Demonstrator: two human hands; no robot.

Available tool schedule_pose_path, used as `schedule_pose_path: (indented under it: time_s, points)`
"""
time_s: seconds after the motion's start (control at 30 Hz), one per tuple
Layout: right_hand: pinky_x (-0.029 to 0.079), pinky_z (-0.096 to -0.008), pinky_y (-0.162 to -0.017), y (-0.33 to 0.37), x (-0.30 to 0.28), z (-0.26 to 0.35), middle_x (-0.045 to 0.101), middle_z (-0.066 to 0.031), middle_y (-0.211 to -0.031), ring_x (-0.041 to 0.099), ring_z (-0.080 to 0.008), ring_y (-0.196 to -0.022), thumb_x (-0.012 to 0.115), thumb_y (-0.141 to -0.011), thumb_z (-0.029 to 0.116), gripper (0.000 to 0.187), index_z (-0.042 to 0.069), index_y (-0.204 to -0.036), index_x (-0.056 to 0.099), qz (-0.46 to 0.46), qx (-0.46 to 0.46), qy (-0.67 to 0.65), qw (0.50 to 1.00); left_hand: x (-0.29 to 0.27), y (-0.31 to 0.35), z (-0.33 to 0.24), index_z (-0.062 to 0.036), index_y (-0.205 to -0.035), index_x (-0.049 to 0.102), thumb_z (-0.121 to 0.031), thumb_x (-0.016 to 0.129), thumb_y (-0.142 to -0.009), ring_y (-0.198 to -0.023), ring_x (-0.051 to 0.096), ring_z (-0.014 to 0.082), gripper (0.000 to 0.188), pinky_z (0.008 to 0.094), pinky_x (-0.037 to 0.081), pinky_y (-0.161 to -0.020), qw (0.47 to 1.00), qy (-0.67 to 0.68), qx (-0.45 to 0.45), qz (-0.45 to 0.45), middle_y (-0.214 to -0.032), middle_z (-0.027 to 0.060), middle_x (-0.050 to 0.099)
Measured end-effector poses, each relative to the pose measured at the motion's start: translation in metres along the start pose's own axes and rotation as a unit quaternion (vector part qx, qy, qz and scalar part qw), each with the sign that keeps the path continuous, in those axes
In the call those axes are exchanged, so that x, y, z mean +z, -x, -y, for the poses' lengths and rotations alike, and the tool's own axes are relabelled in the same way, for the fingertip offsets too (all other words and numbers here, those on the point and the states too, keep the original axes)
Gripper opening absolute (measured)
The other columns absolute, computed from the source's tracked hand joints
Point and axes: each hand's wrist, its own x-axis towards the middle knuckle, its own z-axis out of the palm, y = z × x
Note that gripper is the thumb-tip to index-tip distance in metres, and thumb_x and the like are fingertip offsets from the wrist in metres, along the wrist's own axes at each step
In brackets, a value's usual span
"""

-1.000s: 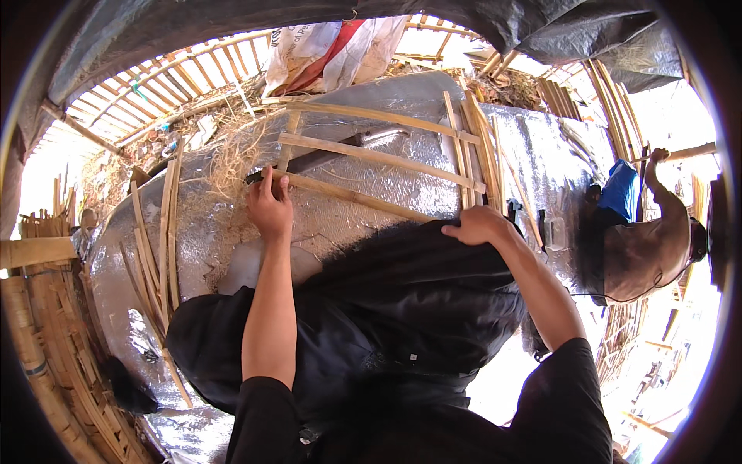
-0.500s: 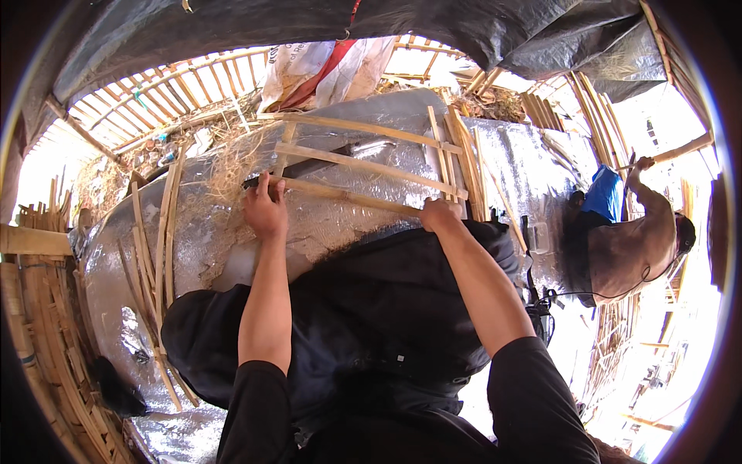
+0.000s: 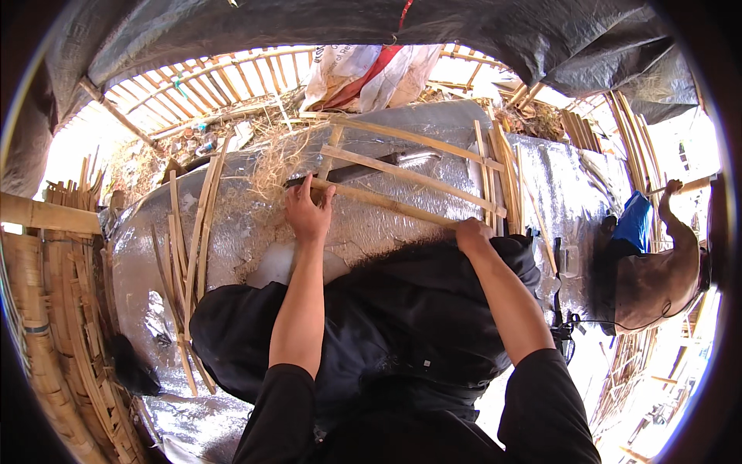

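Note:
My left hand (image 3: 309, 215) pinches the left end of a split bamboo strip (image 3: 386, 203) between thumb and fingers. Wrapped round the strip's right end is my right hand (image 3: 471, 236), resting near my black-clothed knee. The strip runs between my hands as the near side of a flat frame. Beyond it lie a middle slat (image 3: 410, 177) and a far slat (image 3: 413, 139), joined to a short crosspiece (image 3: 331, 153) at the left. Upright strips (image 3: 489, 174) meet them at the right. A long dark bar-like tool (image 3: 359, 172) lies partly beneath the slats.
Silvery sheeting (image 3: 232, 247) covers the surface beneath. Loose bamboo strips (image 3: 199, 240) lean at the left, beside stacked bamboo (image 3: 69, 309). Another person (image 3: 657, 282) sits at the right by a blue bag (image 3: 635, 222). A black tarp (image 3: 309, 22) hangs overhead.
The whole view has swung, so the scene sits further right in the picture. Both hands keep hold of the same strip, and the other person's raised arm has shifted slightly.

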Motion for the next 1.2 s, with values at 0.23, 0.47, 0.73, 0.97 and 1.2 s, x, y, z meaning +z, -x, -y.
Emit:
schedule_pose_path:
  time_s: [0.23, 0.47, 0.73, 0.97, 1.2]
  points:
    - [0.057, -0.0542, -0.100, -0.021, 0.013, -0.012, 0.069, -0.0121, -0.141, 0.065, -0.0363, -0.131, 0.081, -0.087, 0.026, 0.045, 0.013, -0.130, 0.076, -0.030, 0.017, 0.037, 0.999, 0.005, 0.002, 0.000, -0.0129, -0.135, 0.070, -0.059, 0.077, -0.090, -0.106, 0.065, 0.0369, 0.064, 0.0522, 0.054, -0.088, 0.999, 0.004, 0.033, -0.030, -0.112, 0.0161, 0.065]
    - [0.050, -0.0651, -0.107, -0.007, -0.011, -0.016, 0.057, -0.0182, -0.155, 0.056, -0.0470, -0.139, 0.076, -0.090, 0.023, 0.063, 0.012, -0.150, 0.060, 0.042, 0.016, 0.012, 0.999, 0.007, 0.003, -0.005, -0.0118, -0.132, 0.071, -0.059, 0.078, -0.089, -0.103, 0.066, 0.0379, 0.064, 0.0513, 0.055, -0.083, 0.998, -0.020, 0.046, -0.038, -0.107, 0.0163, 0.065]
    - [0.060, -0.0521, -0.086, 0.049, -0.006, -0.017, 0.073, -0.0249, -0.111, 0.073, -0.0435, -0.104, 0.066, -0.093, 0.013, 0.023, 0.000, -0.110, 0.076, -0.142, -0.185, -0.083, 0.969, 0.008, 0.001, 0.005, -0.0133, -0.133, 0.073, -0.060, 0.077, -0.088, -0.105, 0.065, 0.0417, 0.065, 0.0523, 0.055, -0.086, 0.997, -0.028, 0.054, -0.043, -0.113, 0.0208, 0.066]
    - [0.061, -0.0521, -0.082, 0.037, 0.014, -0.013, 0.073, -0.0225, -0.106, 0.074, -0.0430, -0.100, 0.068, -0.088, 0.005, 0.015, 0.003, -0.099, 0.078, -0.279, -0.191, -0.100, 0.936, 0.004, 0.002, 0.000, -0.0136, -0.130, 0.075, -0.059, 0.080, -0.087, -0.101, 0.065, 0.0379, 0.063, 0.0500, 0.054, -0.085, 0.997, -0.040, 0.050, -0.040, -0.109, 0.0158, 0.066]
    - [0.061, -0.0517, -0.082, 0.035, 0.018, -0.021, 0.070, -0.0224, -0.109, 0.074, -0.0419, -0.098, 0.066, -0.089, 0.003, 0.023, 0.006, -0.110, 0.075, -0.283, -0.183, -0.087, 0.937, -0.002, 0.001, -0.012, -0.0094, -0.127, 0.076, -0.053, 0.085, -0.085, -0.095, 0.065, 0.0333, 0.061, 0.0465, 0.053, -0.085, 0.998, -0.027, 0.045, -0.018, -0.099, 0.0115, 0.066]
